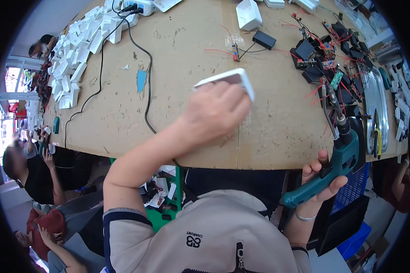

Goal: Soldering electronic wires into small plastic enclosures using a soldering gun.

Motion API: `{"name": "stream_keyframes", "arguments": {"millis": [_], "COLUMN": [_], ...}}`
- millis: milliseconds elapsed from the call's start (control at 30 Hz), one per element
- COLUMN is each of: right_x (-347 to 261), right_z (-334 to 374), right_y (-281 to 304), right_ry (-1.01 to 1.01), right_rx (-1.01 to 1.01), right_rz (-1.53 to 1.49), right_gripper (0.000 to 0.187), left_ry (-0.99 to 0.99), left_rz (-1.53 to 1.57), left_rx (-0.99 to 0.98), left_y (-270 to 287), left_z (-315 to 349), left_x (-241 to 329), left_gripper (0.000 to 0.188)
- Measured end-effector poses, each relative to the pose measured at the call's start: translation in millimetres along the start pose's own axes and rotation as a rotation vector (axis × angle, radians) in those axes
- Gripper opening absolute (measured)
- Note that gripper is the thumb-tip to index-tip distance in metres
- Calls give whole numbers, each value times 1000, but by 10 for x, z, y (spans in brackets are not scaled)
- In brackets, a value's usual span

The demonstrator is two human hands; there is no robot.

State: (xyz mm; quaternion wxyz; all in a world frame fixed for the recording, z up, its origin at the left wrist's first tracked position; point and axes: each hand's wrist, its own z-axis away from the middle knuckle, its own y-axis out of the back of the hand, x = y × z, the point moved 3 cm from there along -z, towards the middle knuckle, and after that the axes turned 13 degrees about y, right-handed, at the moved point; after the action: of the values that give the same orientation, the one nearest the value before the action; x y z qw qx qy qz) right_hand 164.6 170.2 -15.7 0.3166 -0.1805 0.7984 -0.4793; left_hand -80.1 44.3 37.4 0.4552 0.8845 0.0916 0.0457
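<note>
Gripping a white plastic shell (pixel 247 83), the left hand (pixel 216 107) is over a cardboard-covered tabletop (pixel 273 141), with bare room leftward to a black cable (pixel 149 73). The right hand (pixel 327 192), just off the near edge, wraps a green gun-shaped tool (pixel 344 154); crowded wired black parts (pixel 305 50) lie ahead of it.

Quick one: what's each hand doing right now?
Left hand: closed on a white case, motion-blurred.
Right hand: closed around a green tool, holding it.
</note>
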Motion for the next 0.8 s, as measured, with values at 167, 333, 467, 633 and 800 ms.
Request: {"name": "stream_keyframes", "arguments": {"millis": [167,333,467,633,800], "right_x": [-14,-46,-32,-23,-64], "right_z": [109,161,171,177,220], "right_y": [-52,-121,-144,-171,-189], "right_ry": [-11,-11,-17,-9,-13], "right_rx": [-30,-34,-59,-81,-25], "right_rz": [-4,-18,-28,-14,-2], "right_gripper": [70,67,68,71,72], "left_ry": [11,31,-26,-96,-289], "left_rz": [64,43,179,156,204], "left_rx": [-159,-271,-80,-59,-128], "left_y": [-226,-84,-21,140,-89], "left_z": [157,288,314,67,-418], "left_x": [423,533,497,372,339], "left_gripper": [12,26,17,21,23]}}
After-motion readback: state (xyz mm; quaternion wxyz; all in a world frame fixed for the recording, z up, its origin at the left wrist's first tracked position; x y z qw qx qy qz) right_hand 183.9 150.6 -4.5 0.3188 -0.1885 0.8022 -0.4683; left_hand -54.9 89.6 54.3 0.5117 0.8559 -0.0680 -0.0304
